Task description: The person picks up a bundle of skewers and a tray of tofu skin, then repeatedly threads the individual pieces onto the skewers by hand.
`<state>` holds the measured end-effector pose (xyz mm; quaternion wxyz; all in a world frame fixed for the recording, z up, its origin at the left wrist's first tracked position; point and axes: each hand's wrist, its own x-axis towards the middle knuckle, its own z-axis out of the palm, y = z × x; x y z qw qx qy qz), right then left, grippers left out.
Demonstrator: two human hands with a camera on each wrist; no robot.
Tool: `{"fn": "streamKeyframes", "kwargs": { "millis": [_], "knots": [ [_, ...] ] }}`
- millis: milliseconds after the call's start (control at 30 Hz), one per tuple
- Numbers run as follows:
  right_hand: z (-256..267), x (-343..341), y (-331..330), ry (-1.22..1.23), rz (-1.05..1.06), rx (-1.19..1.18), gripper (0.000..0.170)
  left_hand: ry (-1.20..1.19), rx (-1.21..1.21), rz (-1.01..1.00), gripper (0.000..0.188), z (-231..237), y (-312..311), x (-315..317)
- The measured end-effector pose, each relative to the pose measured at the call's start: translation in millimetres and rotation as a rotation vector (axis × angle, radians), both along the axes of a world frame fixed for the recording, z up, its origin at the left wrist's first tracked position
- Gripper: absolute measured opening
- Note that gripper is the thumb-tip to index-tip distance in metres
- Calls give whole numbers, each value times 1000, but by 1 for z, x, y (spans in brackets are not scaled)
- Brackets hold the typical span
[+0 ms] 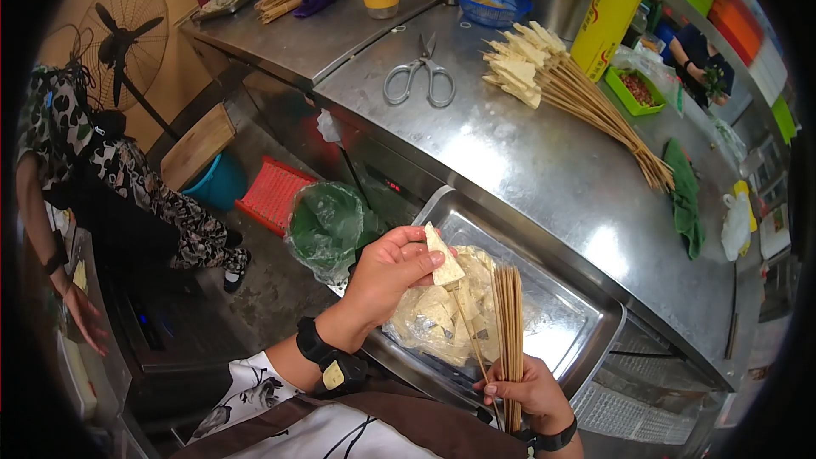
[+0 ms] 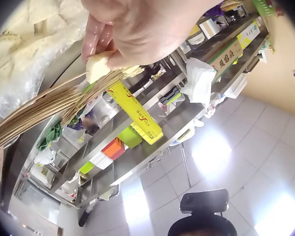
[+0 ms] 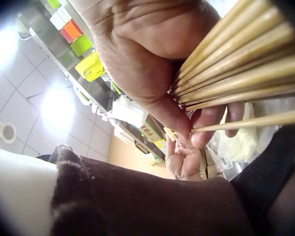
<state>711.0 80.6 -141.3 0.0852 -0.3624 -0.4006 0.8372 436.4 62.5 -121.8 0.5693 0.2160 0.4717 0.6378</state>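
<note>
In the head view the left hand (image 1: 391,276) pinches a pale folded piece (image 1: 445,262) between thumb and fingers. The right hand (image 1: 531,393) grips a bundle of thin sticks (image 1: 508,323) and pinches one separate stick (image 1: 469,327), whose far end reaches the piece's lower edge. More pale pieces (image 1: 438,310) lie in a clear plastic bag below the hands, on a metal tray (image 1: 552,289). The left wrist view shows the left hand (image 2: 137,34) holding the piece (image 2: 96,67). Seen from the right wrist, thumb and fingertips of the right hand (image 3: 147,59) pinch the single stick (image 3: 250,122).
On the metal counter (image 1: 408,136) lie scissors (image 1: 421,76), a pile of sticks with pale pieces on them (image 1: 586,93), a green cloth (image 1: 682,195) and a green box (image 1: 636,92). A lined bin (image 1: 327,225) stands left of the tray. Another person (image 1: 127,161) stands at far left.
</note>
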Motion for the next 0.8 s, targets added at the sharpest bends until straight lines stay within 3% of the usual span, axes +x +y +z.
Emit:
{"fn": "streamKeyframes", "kwargs": {
  "millis": [800],
  "knots": [
    [3,-2,3,-14,-23,-24,14,189,23,-114,25,1,0,7]
  ]
}}
